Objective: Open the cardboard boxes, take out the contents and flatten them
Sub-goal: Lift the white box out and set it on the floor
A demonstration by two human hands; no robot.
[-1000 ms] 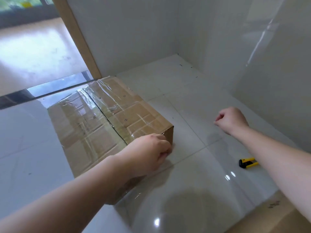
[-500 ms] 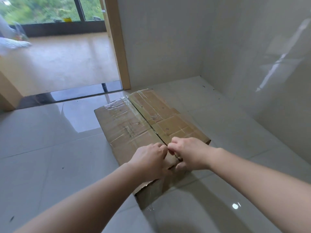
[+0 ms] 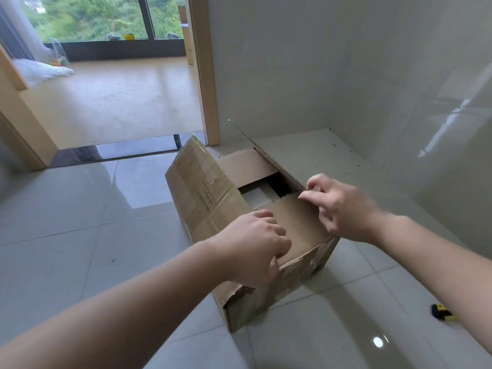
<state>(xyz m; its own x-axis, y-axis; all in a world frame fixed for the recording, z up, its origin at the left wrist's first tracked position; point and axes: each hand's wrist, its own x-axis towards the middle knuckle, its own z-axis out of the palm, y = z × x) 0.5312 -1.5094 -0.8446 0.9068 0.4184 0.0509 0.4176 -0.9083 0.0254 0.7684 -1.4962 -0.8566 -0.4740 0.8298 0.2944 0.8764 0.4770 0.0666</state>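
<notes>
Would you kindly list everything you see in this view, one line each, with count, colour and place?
cardboard box: one, brown, on the floor at centre, outer flaps raised
white item: one, inside the box, seen through the gap between inner flaps; cannot tell what it is
utility knife: one, yellow and black, on the floor at lower right
tiled floor: grey, glossy
door frame: one, light wood, behind the box
window: dark frame, far room, greenery outside
left hand: on the near inner flap
right hand: at the box's right edge
</notes>
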